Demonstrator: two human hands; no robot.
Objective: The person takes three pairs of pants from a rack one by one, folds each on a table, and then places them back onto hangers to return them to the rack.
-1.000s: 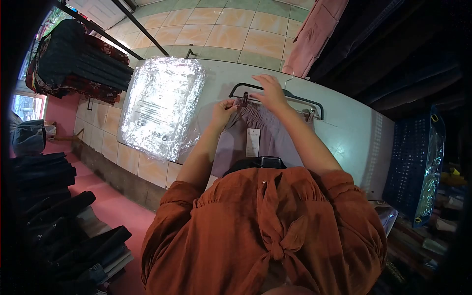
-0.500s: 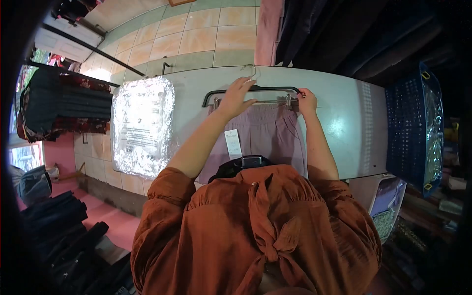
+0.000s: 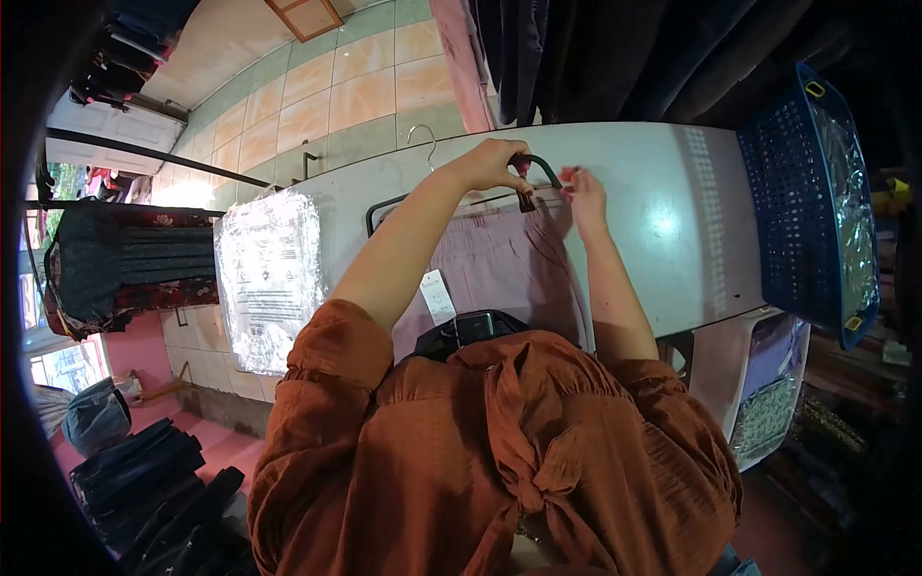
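Mauve trousers or a skirt [image 3: 499,252] with a gathered waistband lie on the white table, a white price tag [image 3: 438,296] on the front. A black clip hanger [image 3: 384,208] with a metal hook [image 3: 424,144] lies along the waistband. My left hand [image 3: 492,168] reaches across and is closed around the hanger's right part, thumb near the right-hand clip [image 3: 526,203]. Just right of the hanger's end, my right hand [image 3: 586,200] is raised with its fingers bent and apart, holding nothing visible. My left forearm covers the hanger's left clip.
A shiny plastic-wrapped package [image 3: 267,278] rests at the left end of the table [image 3: 663,230]. A blue perforated basket [image 3: 792,192] stands at the right end. Dark garments [image 3: 615,58] hang behind, and more clothes [image 3: 144,254] hang on a rack at left.
My left hand has moved right, from the hanger's middle to its right end. My right hand has let go of that end. The hanger now sits tilted, its hook turned left.
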